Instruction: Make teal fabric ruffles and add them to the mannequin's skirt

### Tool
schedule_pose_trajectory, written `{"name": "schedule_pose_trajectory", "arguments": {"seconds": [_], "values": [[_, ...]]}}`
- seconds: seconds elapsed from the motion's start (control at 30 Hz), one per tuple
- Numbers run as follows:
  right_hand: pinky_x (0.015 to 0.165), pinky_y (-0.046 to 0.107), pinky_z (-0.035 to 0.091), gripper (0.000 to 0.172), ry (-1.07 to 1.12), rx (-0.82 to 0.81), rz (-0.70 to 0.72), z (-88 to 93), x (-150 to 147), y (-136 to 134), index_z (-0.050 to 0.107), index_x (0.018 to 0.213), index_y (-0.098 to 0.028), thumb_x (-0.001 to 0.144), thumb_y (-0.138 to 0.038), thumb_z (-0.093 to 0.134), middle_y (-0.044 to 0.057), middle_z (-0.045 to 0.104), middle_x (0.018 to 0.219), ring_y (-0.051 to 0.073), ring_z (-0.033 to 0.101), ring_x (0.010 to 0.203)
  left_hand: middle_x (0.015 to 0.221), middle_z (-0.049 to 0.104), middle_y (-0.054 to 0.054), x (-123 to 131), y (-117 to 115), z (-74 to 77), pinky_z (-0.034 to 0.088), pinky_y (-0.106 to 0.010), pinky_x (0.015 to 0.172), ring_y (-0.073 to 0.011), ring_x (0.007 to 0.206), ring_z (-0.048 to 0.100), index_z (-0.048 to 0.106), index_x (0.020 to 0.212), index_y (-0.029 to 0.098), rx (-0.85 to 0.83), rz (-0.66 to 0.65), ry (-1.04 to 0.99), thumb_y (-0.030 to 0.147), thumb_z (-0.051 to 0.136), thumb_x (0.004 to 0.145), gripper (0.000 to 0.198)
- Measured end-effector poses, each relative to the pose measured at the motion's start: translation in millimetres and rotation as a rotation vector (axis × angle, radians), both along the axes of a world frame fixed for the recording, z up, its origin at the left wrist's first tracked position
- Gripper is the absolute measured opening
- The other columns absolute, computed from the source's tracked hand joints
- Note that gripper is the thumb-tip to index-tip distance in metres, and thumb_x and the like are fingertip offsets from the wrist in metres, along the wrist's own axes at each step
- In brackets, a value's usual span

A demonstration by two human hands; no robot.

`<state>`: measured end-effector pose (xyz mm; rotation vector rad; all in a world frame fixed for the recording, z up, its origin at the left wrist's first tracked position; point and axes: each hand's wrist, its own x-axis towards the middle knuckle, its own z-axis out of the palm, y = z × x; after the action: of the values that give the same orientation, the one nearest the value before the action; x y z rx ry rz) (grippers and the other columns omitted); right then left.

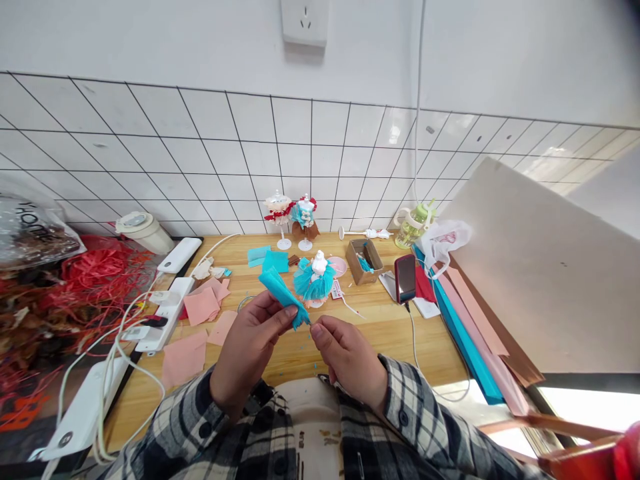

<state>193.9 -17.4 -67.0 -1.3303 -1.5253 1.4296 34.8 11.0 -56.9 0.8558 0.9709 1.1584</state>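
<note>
My left hand (257, 333) pinches a folded strip of turquoise crepe paper (281, 288) between thumb and fingers, its lower end gathered and ruffled. Close beside that ruffled end, my right hand (350, 357) is closed with thumb and forefinger together; a thin dark bit shows at the fingertips, too small to name. Just beyond the hands stands a small white mannequin (319, 264) in a turquoise paper skirt (314, 285). Flat pieces of turquoise paper (276, 261) lie behind my left hand.
Two dressed mini mannequins (284, 244) stand by the tiled wall. Right of centre are a small cardboard box (357, 272), a phone (405, 280) on a cable and a green-lidded bottle (410, 230). Pink paper squares (184, 357), a power strip (167, 313) and tangled cables lie left.
</note>
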Motion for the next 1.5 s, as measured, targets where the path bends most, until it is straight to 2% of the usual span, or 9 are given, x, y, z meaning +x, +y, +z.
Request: {"name": "schedule_pose_trajectory", "arguments": {"seconds": [0.37, 0.73, 0.9, 1.13, 1.37, 1.5], "values": [[0.031, 0.018, 0.025, 0.046, 0.040, -0.059, -0.005, -4.8, -1.0, -1.9, 0.039, 0.066, -0.021, 0.089, -0.060, 0.037, -0.008, 0.035, 0.051, 0.005, 0.036, 0.034, 0.077, 0.068, 0.000, -2.3, -1.4, -2.2, 0.049, -0.022, 0.067, -0.0120, 0.069, 0.060, 0.069, 0.086, 0.018, -0.003, 0.009, -0.042, 0.022, 0.074, 0.072, 0.015], [0.037, 0.019, 0.024, 0.043, 0.014, -0.030, -0.008, -1.6, -1.6, -1.5, 0.037, 0.065, -0.020, 0.091, -0.054, 0.039, -0.008, 0.035, 0.048, 0.005, 0.037, 0.036, 0.074, 0.069, 0.001, -2.2, -2.5, -0.3, 0.050, -0.020, 0.065, -0.0115, 0.068, 0.061, 0.070, 0.081, 0.019, -0.025, -0.004, -0.041, 0.023, 0.077, 0.069, 0.014], [0.040, 0.019, 0.023, 0.040, -0.006, -0.001, 0.005, -0.5, -1.1, -1.5, 0.037, 0.064, -0.020, 0.091, -0.050, 0.041, -0.008, 0.036, 0.047, 0.005, 0.033, 0.038, 0.078, 0.071, 0.001, -3.0, -3.5, -0.2, 0.050, -0.019, 0.067, -0.0107, 0.070, 0.062, 0.071, 0.085, 0.021, -0.023, -0.020, -0.062, 0.022, 0.076, 0.070, 0.016], [0.037, 0.019, 0.023, 0.042, 0.046, -0.039, 0.020, -3.0, -0.8, -0.7, 0.036, 0.063, -0.021, 0.090, -0.053, 0.041, -0.008, 0.034, 0.047, 0.006, 0.034, 0.037, 0.083, 0.072, -0.001, -3.7, -2.2, -1.8, 0.050, -0.021, 0.069, -0.0126, 0.073, 0.064, 0.070, 0.088, 0.020, -0.012, -0.021, -0.044, 0.021, 0.075, 0.072, 0.017], [0.036, 0.018, 0.023, 0.042, 0.054, -0.025, 0.017, -3.2, -0.3, 0.3, 0.037, 0.063, -0.020, 0.090, -0.052, 0.041, -0.009, 0.033, 0.045, 0.005, 0.034, 0.035, 0.083, 0.072, 0.000, -4.2, -1.1, -0.6, 0.051, -0.020, 0.069, -0.0112, 0.073, 0.063, 0.070, 0.090, 0.020, -0.016, -0.022, -0.047, 0.022, 0.075, 0.072, 0.019], [0.032, 0.018, 0.023, 0.044, 0.072, -0.068, 0.021, -5.5, -0.3, 0.1, 0.037, 0.064, -0.021, 0.089, -0.056, 0.040, -0.008, 0.034, 0.046, 0.005, 0.035, 0.033, 0.082, 0.071, 0.001, -4.4, -0.6, 0.1, 0.052, -0.019, 0.068, -0.0102, 0.071, 0.062, 0.070, 0.089, 0.020, -0.021, -0.013, -0.069, 0.021, 0.075, 0.072, 0.018]]}}
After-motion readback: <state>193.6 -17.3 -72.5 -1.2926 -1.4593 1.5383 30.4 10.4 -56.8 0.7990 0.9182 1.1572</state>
